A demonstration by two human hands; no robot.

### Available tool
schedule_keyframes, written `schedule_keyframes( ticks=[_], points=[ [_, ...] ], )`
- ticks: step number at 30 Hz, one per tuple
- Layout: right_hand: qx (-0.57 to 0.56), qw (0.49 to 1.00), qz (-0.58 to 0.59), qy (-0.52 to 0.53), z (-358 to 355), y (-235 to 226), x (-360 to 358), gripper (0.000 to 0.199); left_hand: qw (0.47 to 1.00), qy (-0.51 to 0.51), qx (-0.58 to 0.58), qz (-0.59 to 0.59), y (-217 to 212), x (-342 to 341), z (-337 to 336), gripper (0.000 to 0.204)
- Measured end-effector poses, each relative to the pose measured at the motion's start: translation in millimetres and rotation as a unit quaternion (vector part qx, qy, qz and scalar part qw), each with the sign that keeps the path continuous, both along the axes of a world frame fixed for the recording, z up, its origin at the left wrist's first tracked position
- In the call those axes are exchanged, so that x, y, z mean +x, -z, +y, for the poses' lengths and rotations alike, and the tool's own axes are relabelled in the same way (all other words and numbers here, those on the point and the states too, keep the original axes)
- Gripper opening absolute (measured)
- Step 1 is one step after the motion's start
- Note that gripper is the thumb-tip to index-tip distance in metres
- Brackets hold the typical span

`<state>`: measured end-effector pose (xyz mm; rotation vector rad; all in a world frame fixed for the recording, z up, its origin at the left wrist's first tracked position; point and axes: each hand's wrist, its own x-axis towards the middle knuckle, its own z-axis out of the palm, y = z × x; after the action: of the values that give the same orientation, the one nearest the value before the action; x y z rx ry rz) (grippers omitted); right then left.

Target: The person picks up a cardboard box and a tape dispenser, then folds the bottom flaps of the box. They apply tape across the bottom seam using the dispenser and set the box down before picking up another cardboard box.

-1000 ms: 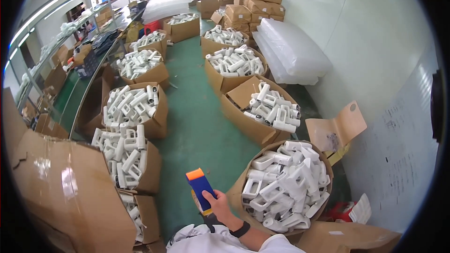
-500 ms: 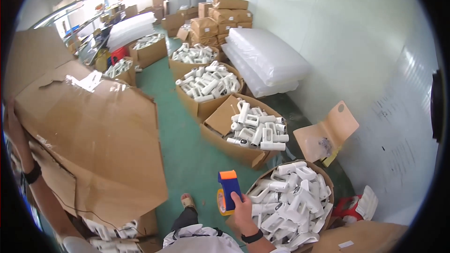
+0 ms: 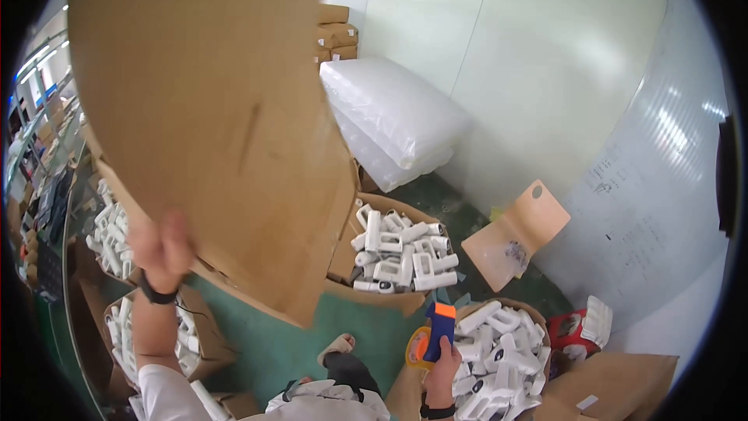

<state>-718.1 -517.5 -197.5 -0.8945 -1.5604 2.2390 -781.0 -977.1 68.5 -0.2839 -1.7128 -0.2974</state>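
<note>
Left hand [image 3: 162,245] up high, fingers curled tight on the bottom edge of a big flat sheet of brown cardboard [image 3: 210,117]. Sheet held up over the hand, tipped, filling the top left of the view. Plain, dull and stiff, with a small crease mark near the middle. Right hand [image 3: 442,359] down low, closed around a blue and orange tape tool [image 3: 438,329] with a yellow roll of tape [image 3: 418,347] at its side. Tool standing straight up out of the fist. Just beside that hand, a round box of white plastic parts [image 3: 502,359]. Further up, another open brown box [image 3: 393,253] full of the same shiny white parts. Green floor [image 3: 280,343] below. Puffy clear plastic bags [image 3: 393,121] stacked by the pale wall.
</note>
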Motion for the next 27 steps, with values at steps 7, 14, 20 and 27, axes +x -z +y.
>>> schedule_keyframes(
  ticks=[7, 14, 20, 27],
  points=[
    [-0.019, 0.996, 0.043, 0.07, -34, -6, -136, 0.027, 0.948, 0.231, -0.098, -0.195, 226, -141, -17, 0.004],
    [-0.037, 0.994, 0.038, 0.095, -42, -15, -254, 0.028, 0.921, 0.16, -0.082, -0.345, 329, -150, -28, 0.02],
    [0.0, 0.992, 0.037, 0.123, -82, -44, -292, 0.031, 0.736, 0.245, -0.108, -0.622, 296, -177, -78, 0.032],
    [0.065, 0.974, 0.036, 0.213, -115, -45, -293, 0.03, 0.51, 0.436, -0.267, -0.691, 238, -282, -121, 0.058]
  ],
)
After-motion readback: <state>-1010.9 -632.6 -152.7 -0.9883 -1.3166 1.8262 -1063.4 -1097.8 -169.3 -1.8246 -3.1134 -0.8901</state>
